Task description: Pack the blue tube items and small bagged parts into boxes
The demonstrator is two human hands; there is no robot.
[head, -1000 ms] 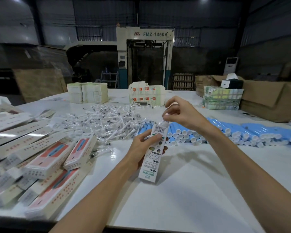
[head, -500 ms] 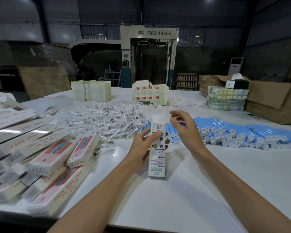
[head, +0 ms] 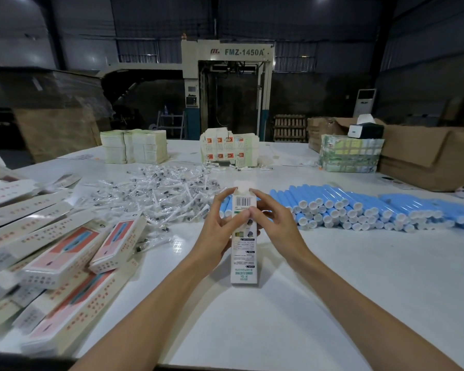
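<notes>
Hands are now both gripping the upright box (head: 243, 236) on the bench (head: 332, 290), the right hand (head: 275, 223) having come back beside the left hand (head: 220, 226), blue tubes (head: 359, 207) lying behind.

A tall, narrow white cardboard box (head: 243, 236) with a barcode near its top stands upright on the white bench (head: 332, 290), near the middle, its top flap open. Behind it to the right, blue tubes with white caps (head: 359, 207) lie stacked in a row. Behind to the left sprawls a loose heap of small clear bagged parts (head: 158, 194).
</notes>
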